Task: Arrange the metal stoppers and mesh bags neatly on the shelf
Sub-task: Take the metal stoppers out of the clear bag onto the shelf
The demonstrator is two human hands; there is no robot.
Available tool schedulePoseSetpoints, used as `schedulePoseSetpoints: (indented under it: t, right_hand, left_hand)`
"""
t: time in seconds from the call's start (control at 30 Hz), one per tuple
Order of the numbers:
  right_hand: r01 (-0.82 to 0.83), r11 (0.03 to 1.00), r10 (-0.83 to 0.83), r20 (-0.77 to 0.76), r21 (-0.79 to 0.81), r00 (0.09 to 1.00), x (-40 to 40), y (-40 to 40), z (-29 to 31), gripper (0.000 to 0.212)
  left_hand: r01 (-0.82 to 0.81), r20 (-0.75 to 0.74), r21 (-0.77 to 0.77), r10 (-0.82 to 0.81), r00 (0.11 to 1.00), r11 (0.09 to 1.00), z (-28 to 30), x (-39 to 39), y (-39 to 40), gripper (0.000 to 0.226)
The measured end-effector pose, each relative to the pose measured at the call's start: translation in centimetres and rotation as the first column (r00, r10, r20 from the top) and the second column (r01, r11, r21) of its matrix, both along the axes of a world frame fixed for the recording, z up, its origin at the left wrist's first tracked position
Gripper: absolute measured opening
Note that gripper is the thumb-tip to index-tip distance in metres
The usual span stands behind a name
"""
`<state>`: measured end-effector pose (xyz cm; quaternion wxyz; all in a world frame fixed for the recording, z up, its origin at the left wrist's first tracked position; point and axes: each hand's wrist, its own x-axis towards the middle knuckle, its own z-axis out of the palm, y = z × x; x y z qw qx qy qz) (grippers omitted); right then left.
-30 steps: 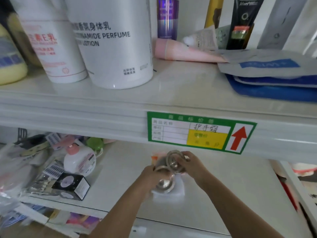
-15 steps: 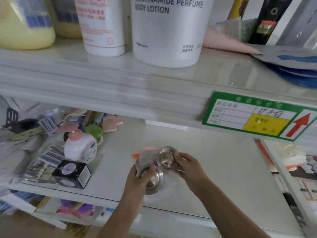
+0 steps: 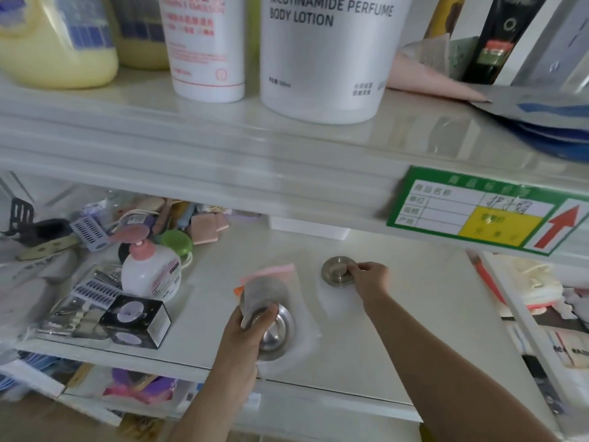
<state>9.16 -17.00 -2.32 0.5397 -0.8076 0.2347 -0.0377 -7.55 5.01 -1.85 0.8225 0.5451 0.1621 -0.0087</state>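
Observation:
On the white lower shelf my right hand pinches one round metal stopper in a clear bag, resting on the shelf toward the back middle. My left hand grips a stack of metal stoppers in clear bags near the shelf's front edge. One of these bags, with a pink header strip, stands up from the stack and shows a grey stopper inside. The two hands are apart, roughly a hand's width between them.
A cluttered pile fills the shelf's left part: a pink-capped pump bottle, a black box, comb packs, a green round case. The upper shelf holds large lotion bottles and a green price tag. More goods lie at the right.
My right hand has carried one stopper away from the stack to the right and back, and set it on the shelf. My left hand stays on the stack. The camera has shifted left.

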Motion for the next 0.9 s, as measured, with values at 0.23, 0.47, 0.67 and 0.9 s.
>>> schedulePoseSetpoints:
  t: [0.23, 0.47, 0.67, 0.9]
  right_hand:
    - [-0.072, 0.924, 0.048, -0.072, -0.377, 0.996, 0.0, 0.1, -0.9, 0.025]
    - [-0.350, 0.898, 0.432, 0.376, -0.266, 0.820, -9.3, 4.7, 4.8, 0.014]
    - [-0.607, 0.728, 0.654, 0.059, -0.319, 0.754, -14.1, 6.2, 4.6, 0.024]
    - [-0.584, 0.778, 0.609, 0.050, -0.232, 0.792, -14.0, 5.3, 3.7, 0.026]
  left_hand:
    - [-0.004, -0.010, -0.049, 0.004, 1.000, 0.999, 0.7, 0.0, -0.6, 0.031]
    - [-0.043, -0.008, -0.077, 0.042, 0.999, 0.996, 1.2, 0.1, -0.3, 0.029]
    - [-0.008, 0.033, -0.006, 0.008, 0.999, 1.000, 1.6, 0.5, -1.4, 0.040]
    - [-0.077, -0.144, -0.139, 0.056, 0.988, 0.987, 1.0, 0.6, -2.3, 0.040]
